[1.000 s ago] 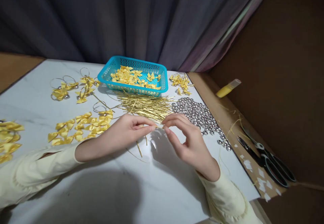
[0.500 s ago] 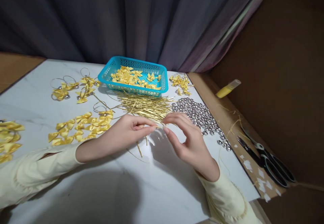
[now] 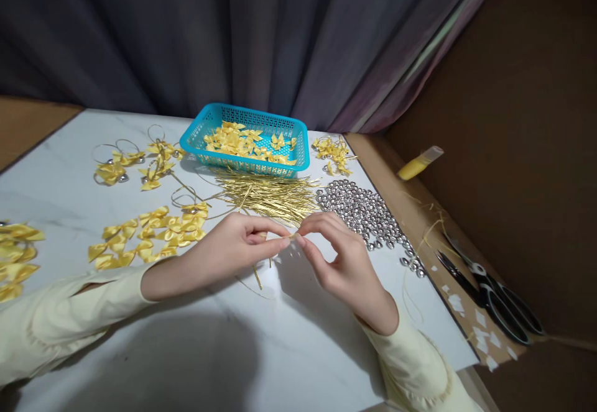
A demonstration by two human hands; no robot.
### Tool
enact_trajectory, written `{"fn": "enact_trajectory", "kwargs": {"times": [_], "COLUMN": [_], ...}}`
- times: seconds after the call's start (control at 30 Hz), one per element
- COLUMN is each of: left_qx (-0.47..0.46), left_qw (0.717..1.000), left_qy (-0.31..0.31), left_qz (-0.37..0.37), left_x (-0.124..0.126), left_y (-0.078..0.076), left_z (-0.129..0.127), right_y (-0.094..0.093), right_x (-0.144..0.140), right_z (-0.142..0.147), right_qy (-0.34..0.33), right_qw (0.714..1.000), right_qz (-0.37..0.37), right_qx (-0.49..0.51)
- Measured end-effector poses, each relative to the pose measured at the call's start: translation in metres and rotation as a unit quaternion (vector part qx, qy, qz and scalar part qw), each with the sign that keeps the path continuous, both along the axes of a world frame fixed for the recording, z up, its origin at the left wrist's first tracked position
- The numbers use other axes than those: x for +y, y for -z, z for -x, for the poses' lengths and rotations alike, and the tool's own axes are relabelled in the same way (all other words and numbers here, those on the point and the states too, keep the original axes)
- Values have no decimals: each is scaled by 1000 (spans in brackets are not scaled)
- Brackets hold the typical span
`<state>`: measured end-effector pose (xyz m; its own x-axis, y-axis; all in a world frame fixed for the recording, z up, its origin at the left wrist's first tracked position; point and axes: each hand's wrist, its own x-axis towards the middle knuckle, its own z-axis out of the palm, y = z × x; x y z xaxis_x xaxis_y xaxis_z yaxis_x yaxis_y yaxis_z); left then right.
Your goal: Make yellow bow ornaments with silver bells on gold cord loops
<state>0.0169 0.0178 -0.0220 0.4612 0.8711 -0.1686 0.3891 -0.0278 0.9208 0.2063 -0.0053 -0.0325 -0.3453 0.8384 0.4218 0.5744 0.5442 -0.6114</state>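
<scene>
My left hand (image 3: 228, 247) pinches a thin gold twist tie (image 3: 292, 236) between thumb and fingers. My right hand (image 3: 342, 263) closes thumb and forefinger on the same tie's other side, so the fingertips nearly meet. Just behind both hands lies a heap of gold twist ties (image 3: 265, 194). Silver heart-like beads (image 3: 359, 210) are spread to the right of that heap. Yellow satin bows (image 3: 149, 232) lie in rows left of my left hand. Most of the held tie is hidden by my fingers.
A blue plastic basket (image 3: 186, 141) with yellow bows stands at the back. Bows with wire loops and beads (image 3: 158, 163) lie at its left. On the cardboard at right are black-handled scissors (image 3: 494, 300), paper scraps (image 3: 456, 303) and a yellow tube (image 3: 413, 168).
My right hand has come slightly left, and its thumb and forefinger have closed on the tie beside my left fingertips. The left hand has hardly moved.
</scene>
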Motion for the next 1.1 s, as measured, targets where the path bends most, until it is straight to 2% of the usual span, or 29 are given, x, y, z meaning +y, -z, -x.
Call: {"fn": "enact_trajectory", "kwargs": {"times": [0.17,0.4,0.77,1.1], "left_qx": [42,-26,-33,-27], "left_qw": [999,1000,999,998], "left_qy": [-8,15,14,32], "left_qz": [-14,-9,-21,-35], "left_x": [0,2,3,3], "left_y": [2,0,2,4], "left_z": [0,1,1,1], "right_y": [2,0,-5,0], "right_x": [-2,-1,-1,0], "right_z": [2,-2,-6,-1], "right_qy": [1,2,-18,-13], "right_qw": [1000,998,999,997], "right_qz": [-19,-29,2,-10], "right_qx": [-22,-50,-37,-70]}}
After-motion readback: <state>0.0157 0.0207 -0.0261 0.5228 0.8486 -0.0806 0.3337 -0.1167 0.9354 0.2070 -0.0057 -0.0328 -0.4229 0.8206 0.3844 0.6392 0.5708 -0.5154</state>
